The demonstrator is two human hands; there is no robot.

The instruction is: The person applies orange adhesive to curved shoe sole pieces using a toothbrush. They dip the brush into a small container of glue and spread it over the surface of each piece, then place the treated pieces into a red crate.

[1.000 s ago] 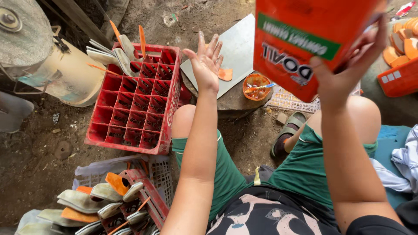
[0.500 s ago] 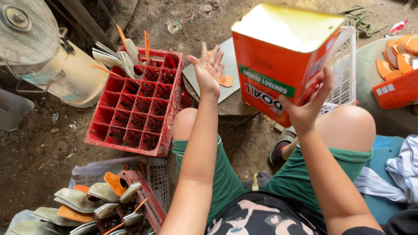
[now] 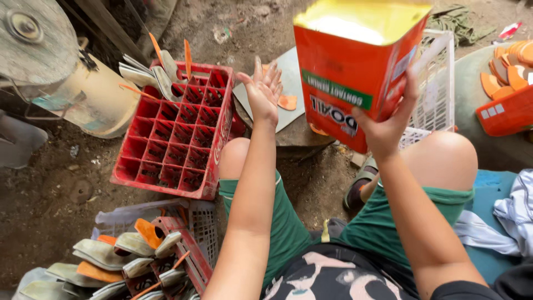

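Observation:
My right hand (image 3: 388,125) grips a big orange rectangular tin can (image 3: 355,66), upside down and tilted, with its yellow bottom facing up, held above my right knee. My left hand (image 3: 264,91) is raised with fingers spread and the palm turned toward the can, holding nothing. It hovers over a grey flat board (image 3: 291,94) on a round stump, where a small orange sole piece (image 3: 287,102) lies. A red bottle crate (image 3: 177,130) with many square cells stands on the dirt left of my left hand.
Several grey and orange shoe soles stick out of the crate's far corner (image 3: 158,72). A white plastic basket (image 3: 438,89) stands behind the can. Orange pieces (image 3: 508,75) pile at the right. More soles (image 3: 127,255) fill baskets at the bottom left. A metal machine (image 3: 50,61) stands at the left.
The right hand has tipped the orange can farther over and brought it left, so its yellow bottom faces up. The left hand has stayed raised and spread.

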